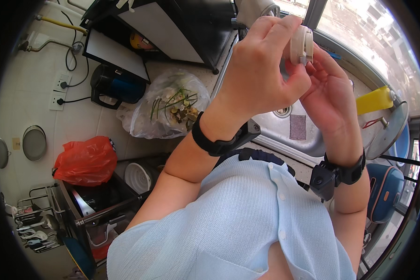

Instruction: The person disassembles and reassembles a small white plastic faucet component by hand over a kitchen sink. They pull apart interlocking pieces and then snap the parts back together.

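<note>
Raised above the sink, near the window, is a small round cream-coloured plastic lid (302, 45) with a stepped rim and a small clip-like tab at its lower edge. My left hand (261, 65) grips it from the left, fingers over its top and thumb bent below. From the right, my right hand (330, 86) cups it, its fingertips against the rim and partly hidden behind it. The lid is turned on its side. Below the hands lies the steel sink (308, 145), with a drain strainer (283, 112) and a dark mesh cloth (297, 127) in it.
A clear bag of vegetable scraps (175, 105) stands left of the sink, beside a dark blue kettle (116, 85) and a black cabinet (172, 32). At right are a yellow bottle (374, 100) and a glass pan lid (388, 130). A red bag (86, 161) sits on a rack.
</note>
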{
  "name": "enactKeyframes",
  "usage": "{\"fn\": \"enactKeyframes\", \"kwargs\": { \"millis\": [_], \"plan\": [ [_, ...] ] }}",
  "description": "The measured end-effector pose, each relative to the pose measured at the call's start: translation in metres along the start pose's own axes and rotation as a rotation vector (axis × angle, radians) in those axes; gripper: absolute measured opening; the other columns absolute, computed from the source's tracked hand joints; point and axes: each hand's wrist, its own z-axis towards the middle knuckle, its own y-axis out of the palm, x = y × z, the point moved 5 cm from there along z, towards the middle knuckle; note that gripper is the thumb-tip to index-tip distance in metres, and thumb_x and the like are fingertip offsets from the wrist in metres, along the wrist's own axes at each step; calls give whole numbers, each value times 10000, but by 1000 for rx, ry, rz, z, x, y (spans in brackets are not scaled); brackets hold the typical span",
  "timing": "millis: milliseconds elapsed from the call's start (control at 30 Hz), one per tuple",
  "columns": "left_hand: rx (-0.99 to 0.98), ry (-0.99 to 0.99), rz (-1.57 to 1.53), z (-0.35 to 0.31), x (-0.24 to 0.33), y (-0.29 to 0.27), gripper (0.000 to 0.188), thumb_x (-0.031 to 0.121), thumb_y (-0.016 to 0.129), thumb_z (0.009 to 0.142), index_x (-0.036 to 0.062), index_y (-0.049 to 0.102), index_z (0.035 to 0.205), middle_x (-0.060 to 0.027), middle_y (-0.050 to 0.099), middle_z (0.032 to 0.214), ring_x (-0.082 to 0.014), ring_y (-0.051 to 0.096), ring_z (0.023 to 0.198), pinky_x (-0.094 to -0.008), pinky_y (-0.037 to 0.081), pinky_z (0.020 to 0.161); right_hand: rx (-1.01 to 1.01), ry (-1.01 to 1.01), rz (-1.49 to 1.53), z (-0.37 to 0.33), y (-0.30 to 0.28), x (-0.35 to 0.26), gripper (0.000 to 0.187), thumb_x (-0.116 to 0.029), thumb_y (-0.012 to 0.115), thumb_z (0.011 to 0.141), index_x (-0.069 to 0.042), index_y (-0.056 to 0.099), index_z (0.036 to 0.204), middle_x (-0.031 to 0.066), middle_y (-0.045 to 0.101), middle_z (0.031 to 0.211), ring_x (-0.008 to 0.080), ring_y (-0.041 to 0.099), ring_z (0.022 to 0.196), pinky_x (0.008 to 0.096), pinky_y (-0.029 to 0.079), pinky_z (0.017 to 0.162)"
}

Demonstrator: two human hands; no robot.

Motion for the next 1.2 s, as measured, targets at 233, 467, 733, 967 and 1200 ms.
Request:
{"fn": "enactKeyframes", "kwargs": {
  "millis": [233,467,733,967,1200],
  "plan": [
    [-22,-67,-2,2,0,-1,557,128,597,629,10,524,1169,-199,564,1002,-359,621,780,-390,529,675,5,-86,-74,-3,8,4,278,-136,614,881,29,565,1099,99,598,1024,166,580,923,286,517,787],
    [-103,37,-14,0,-13,5,555,97,567,632,-5,509,1175,-210,558,1024,-367,616,771,-398,526,671,-16,-136,-132,-1,6,4,208,-121,604,884,22,609,1036,88,628,997,150,598,901,303,511,809],
    [-45,152,-3,-2,-21,2,516,41,539,634,-15,548,1148,-205,577,1039,-355,621,766,-374,527,671,-42,-157,-143,0,7,4,190,-124,596,889,16,621,1015,79,640,962,144,609,870,293,508,798],
    [-105,-125,-160,-4,-14,0,529,-56,461,637,-35,559,1156,-132,582,1004,-187,618,827,-255,529,664,-28,-155,-175,0,9,6,187,-143,623,879,1,631,998,69,644,943,140,607,866,303,500,808],
    [-2,14,-138,-5,-16,0,506,-3,510,634,-28,575,1135,-170,597,1012,-259,627,801,-293,532,652,-43,-219,-209,-6,10,7,179,-135,659,857,0,631,972,72,646,959,137,604,881,300,493,811]
  ]
}}
